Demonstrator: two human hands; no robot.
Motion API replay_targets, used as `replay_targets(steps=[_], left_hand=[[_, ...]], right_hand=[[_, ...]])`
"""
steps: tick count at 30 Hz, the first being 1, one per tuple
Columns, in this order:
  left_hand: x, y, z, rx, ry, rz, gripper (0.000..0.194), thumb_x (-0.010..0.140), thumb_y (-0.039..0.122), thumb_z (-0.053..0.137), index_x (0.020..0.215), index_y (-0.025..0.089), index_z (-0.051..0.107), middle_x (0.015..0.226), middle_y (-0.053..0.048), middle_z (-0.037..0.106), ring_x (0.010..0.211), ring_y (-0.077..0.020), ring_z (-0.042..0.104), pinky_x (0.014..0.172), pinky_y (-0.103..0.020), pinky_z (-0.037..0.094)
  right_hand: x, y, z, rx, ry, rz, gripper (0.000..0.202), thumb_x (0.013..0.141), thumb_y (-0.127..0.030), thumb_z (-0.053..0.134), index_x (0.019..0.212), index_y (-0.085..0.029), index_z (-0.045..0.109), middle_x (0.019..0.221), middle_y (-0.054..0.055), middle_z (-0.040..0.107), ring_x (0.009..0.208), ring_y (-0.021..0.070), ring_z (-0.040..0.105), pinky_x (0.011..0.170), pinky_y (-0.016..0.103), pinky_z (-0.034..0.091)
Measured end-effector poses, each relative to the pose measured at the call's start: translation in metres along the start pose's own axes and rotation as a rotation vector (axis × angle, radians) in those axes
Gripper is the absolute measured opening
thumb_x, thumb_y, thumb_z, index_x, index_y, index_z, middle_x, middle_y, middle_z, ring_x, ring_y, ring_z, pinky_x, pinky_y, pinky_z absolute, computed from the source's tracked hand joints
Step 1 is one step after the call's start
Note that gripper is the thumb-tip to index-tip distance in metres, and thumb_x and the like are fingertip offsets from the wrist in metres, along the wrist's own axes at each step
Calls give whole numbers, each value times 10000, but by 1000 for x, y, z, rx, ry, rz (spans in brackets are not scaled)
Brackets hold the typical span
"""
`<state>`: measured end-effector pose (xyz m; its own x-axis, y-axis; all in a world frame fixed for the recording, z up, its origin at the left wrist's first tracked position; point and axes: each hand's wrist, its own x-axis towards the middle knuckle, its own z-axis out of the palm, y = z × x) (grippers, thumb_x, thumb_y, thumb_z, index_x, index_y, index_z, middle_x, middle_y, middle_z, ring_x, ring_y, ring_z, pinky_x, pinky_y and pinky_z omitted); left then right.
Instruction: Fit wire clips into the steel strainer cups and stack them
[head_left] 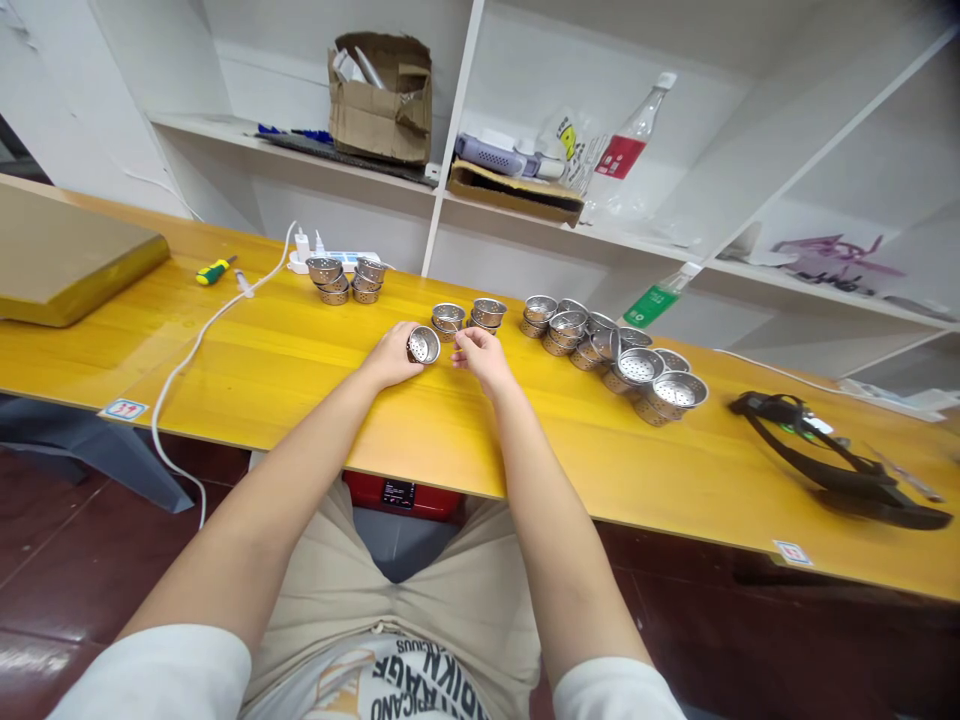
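My left hand [394, 357] is closed around a small perforated metal strainer basket [425, 345], tilted so that its open top and holed bottom face me. To the right of it, my right hand [480, 355] has thumb and fingers pinched together. A thin, shiny sliver shows at those fingertips, too small to name. Just behind the hands stand two short stacks of similar baskets, a left stack [448, 318] and a right stack [489, 313]. My right hand partly covers the right stack.
More stacked baskets [637, 367] stand to the right, with others [326, 271] by a white power strip [360, 258]. A screwdriver [215, 271], white cable [196, 345] and cardboard box [75, 250] lie left. A black head strap [832, 460] and green-labelled bottle [656, 300] are right.
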<state>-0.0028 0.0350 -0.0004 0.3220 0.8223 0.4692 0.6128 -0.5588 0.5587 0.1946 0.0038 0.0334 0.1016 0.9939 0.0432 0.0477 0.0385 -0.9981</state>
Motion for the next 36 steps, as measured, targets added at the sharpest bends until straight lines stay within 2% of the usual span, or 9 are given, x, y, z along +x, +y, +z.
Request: replay_targets(steps=[8, 17, 23, 28, 32, 36], left_hand=[[-1, 1, 2, -91, 16, -15, 627, 682, 167, 745, 1277, 208, 553, 1289, -94, 672, 1199, -280, 653, 1080, -418, 520], [-1, 2, 6, -263, 36, -15, 710, 680, 185, 750, 1353, 193, 523, 1294, -95, 689, 1169, -268, 681, 1040, -396, 543], [2, -2, 17, -457, 33, -70, 794, 673, 192, 782, 1403, 205, 468, 1379, -117, 645, 1249, -275, 665, 1063, -412, 547], [4, -3, 21, -552, 4, -108, 875, 651, 202, 837, 1427, 210, 434, 1406, -132, 631, 1246, -277, 677, 1043, -418, 572], [5, -6, 23, -587, 15, -136, 855, 653, 221, 854, 1411, 222, 457, 1390, -122, 646, 1221, -277, 690, 1044, -431, 573], [4, -6, 20, -566, 14, -133, 852, 642, 250, 852, 1396, 221, 457, 1355, -111, 653, 1186, -272, 690, 1025, -427, 566]], right_hand=[[-4, -3, 0, 57, -62, 56, 416, 903, -588, 728, 881, -243, 497, 777, -59, 614, 577, 95, 644, 556, 226, 567], [-3, -5, -1, 152, -137, 64, 530, 887, -694, 694, 742, -224, 498, 667, -48, 500, 571, 93, 570, 603, 222, 548], [-3, -2, 4, 10, -61, 35, 558, 882, -711, 674, 695, -233, 455, 635, -53, 454, 536, 96, 493, 526, 219, 502], [-1, 5, 9, -44, -80, 9, 566, 875, -721, 666, 684, -236, 445, 635, -52, 443, 544, 99, 487, 513, 215, 489], [-1, 5, 8, -23, -56, 7, 552, 893, -687, 664, 667, -240, 432, 613, -55, 420, 529, 101, 457, 504, 222, 483], [-1, -2, 3, 96, -54, 15, 595, 876, -715, 675, 649, -244, 391, 596, -65, 366, 504, 99, 427, 534, 240, 498]])
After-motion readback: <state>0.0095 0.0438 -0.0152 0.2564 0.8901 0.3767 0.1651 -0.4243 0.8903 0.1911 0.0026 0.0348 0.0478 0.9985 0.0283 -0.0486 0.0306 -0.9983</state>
